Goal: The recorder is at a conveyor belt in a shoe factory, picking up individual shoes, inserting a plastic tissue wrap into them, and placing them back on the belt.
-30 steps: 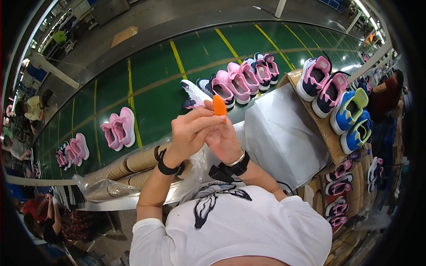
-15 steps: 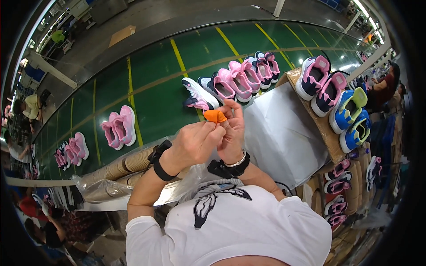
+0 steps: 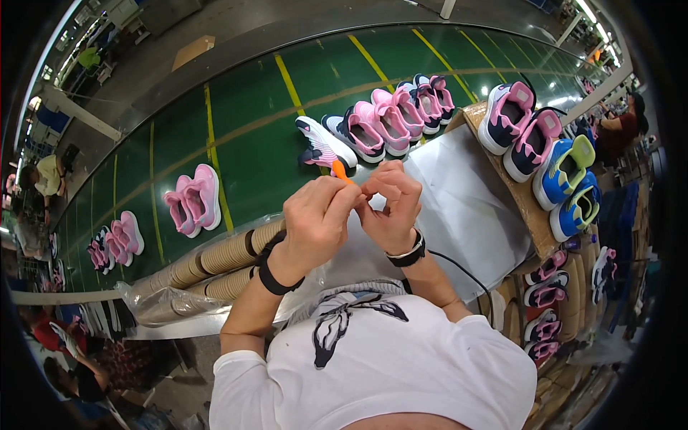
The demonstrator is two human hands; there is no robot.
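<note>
My left hand [image 3: 315, 218] is closed in a pinch. A small soft orange piece, which looks like a finger cot [image 3: 339, 170], sticks up from its fingertips. Close beside it, my right hand [image 3: 390, 208] has its fingers curled and the thumb tip against them. Whatever those right fingertips hold is too small to make out. Both hands are raised over the near edge of the green conveyor belt [image 3: 265, 161]. Just beyond the orange piece, a white, navy and pink sneaker [image 3: 326, 143] lies tipped on its side.
Several pink and navy sneakers [image 3: 387, 125] stand in a row on the belt. To the right, a cardboard box [image 3: 502, 186] bears pink-lined and blue sneakers, next to white paper sheets [image 3: 455, 193]. Plastic-wrapped brown ribbed rolls [image 3: 229, 259] lie at the left front. Pink shoes [image 3: 192, 201] stand farther left.
My hands have drawn slightly apart, the right one moving right. The orange piece, wide and bunched between both hands before, is now narrow and upright at my left fingertips.
</note>
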